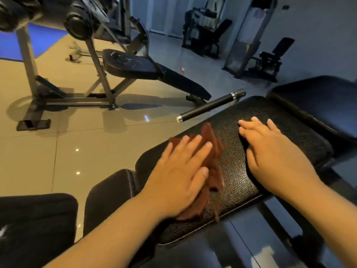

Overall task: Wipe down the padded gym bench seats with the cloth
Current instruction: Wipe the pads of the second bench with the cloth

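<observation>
On the near padded seat [241, 180], left hand [177, 176] presses the brown cloth [213, 151] under flat fingers [201, 151], mid-wipe; right hand [270, 151] rests flat, empty; the next stroke likely needs it lifted

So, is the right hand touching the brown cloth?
Apart. The head view shows bare black pad between the right hand and the brown cloth.
</observation>
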`<act>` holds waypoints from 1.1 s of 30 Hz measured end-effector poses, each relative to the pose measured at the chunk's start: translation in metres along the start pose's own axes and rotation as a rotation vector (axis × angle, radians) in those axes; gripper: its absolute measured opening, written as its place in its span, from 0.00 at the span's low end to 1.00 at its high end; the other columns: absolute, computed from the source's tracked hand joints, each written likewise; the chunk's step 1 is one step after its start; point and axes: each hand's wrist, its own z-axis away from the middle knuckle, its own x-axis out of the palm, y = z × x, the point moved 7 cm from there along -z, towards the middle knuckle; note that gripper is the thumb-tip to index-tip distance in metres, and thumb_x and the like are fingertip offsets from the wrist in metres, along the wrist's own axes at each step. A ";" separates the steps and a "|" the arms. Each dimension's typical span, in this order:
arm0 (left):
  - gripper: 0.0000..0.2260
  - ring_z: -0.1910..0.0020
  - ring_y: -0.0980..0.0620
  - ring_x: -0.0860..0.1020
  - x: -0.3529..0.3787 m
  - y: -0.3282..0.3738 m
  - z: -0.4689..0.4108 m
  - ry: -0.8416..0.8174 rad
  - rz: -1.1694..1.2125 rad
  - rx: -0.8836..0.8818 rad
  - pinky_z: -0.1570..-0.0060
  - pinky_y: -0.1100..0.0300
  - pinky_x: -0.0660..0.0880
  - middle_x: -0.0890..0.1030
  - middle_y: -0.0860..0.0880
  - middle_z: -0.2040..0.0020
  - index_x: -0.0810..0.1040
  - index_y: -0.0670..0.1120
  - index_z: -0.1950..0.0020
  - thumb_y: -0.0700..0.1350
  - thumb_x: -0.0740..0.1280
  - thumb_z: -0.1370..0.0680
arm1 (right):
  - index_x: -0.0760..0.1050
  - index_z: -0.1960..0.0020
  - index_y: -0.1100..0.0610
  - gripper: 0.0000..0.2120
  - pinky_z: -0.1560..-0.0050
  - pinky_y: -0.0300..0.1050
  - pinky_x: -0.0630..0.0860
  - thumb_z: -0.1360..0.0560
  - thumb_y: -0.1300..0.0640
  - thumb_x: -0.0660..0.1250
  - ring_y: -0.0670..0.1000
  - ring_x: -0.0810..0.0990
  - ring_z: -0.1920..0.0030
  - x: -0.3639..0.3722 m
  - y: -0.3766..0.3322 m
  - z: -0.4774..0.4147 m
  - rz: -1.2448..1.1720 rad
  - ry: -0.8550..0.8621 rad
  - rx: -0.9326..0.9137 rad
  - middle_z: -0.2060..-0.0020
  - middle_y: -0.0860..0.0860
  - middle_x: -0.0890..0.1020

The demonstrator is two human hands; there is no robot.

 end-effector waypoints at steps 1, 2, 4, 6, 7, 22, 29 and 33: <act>0.26 0.20 0.56 0.38 0.000 -0.011 -0.009 0.004 0.025 -0.048 0.22 0.45 0.43 0.44 0.58 0.18 0.45 0.61 0.19 0.60 0.42 0.18 | 0.75 0.31 0.63 0.23 0.23 0.52 0.53 0.26 0.62 0.60 0.58 0.68 0.25 0.000 -0.001 0.000 -0.002 0.003 0.004 0.29 0.56 0.74; 0.26 0.21 0.56 0.38 0.000 -0.017 -0.015 0.009 0.047 -0.086 0.22 0.45 0.42 0.44 0.58 0.19 0.44 0.61 0.19 0.60 0.41 0.18 | 0.75 0.31 0.62 0.23 0.22 0.52 0.53 0.25 0.63 0.60 0.58 0.68 0.25 0.000 -0.001 0.000 -0.007 0.010 0.007 0.29 0.56 0.74; 0.27 0.21 0.56 0.36 0.003 -0.018 -0.016 0.020 0.066 -0.105 0.22 0.45 0.40 0.43 0.58 0.19 0.43 0.61 0.19 0.61 0.39 0.19 | 0.75 0.30 0.62 0.22 0.22 0.52 0.52 0.24 0.63 0.61 0.57 0.67 0.24 -0.001 -0.004 0.000 -0.015 0.026 0.011 0.28 0.55 0.74; 0.27 0.21 0.57 0.35 0.003 -0.012 -0.002 0.035 0.068 -0.074 0.22 0.46 0.39 0.43 0.59 0.19 0.43 0.62 0.20 0.62 0.38 0.20 | 0.74 0.30 0.60 0.22 0.22 0.54 0.52 0.23 0.63 0.60 0.56 0.66 0.24 -0.001 -0.006 0.000 -0.021 0.033 0.007 0.28 0.54 0.74; 0.27 0.21 0.58 0.35 0.002 -0.010 0.007 0.041 0.072 -0.053 0.22 0.47 0.39 0.43 0.60 0.19 0.44 0.62 0.20 0.62 0.38 0.20 | 0.74 0.29 0.59 0.22 0.22 0.55 0.52 0.23 0.62 0.60 0.56 0.66 0.24 -0.001 -0.007 0.000 -0.023 0.033 0.007 0.28 0.53 0.74; 0.25 0.22 0.55 0.32 0.003 0.005 0.006 0.052 0.073 -0.138 0.24 0.41 0.37 0.38 0.61 0.20 0.40 0.65 0.21 0.62 0.36 0.19 | 0.68 0.24 0.55 0.24 0.22 0.47 0.42 0.20 0.59 0.58 0.50 0.60 0.21 -0.003 -0.016 -0.003 -0.006 0.018 -0.024 0.24 0.49 0.68; 0.24 0.24 0.60 0.30 0.013 -0.024 0.072 0.024 0.079 -0.306 0.23 0.46 0.35 0.36 0.66 0.22 0.38 0.70 0.24 0.65 0.32 0.21 | 0.66 0.23 0.56 0.25 0.22 0.46 0.44 0.20 0.58 0.59 0.51 0.59 0.21 0.003 -0.027 -0.004 0.026 -0.041 -0.095 0.23 0.51 0.67; 0.24 0.20 0.51 0.39 0.004 -0.057 0.023 0.077 0.180 -0.613 0.23 0.40 0.40 0.44 0.55 0.18 0.44 0.59 0.19 0.58 0.41 0.16 | 0.62 0.21 0.54 0.26 0.23 0.44 0.40 0.19 0.57 0.56 0.50 0.56 0.20 0.003 -0.032 -0.003 0.019 -0.056 -0.158 0.21 0.49 0.63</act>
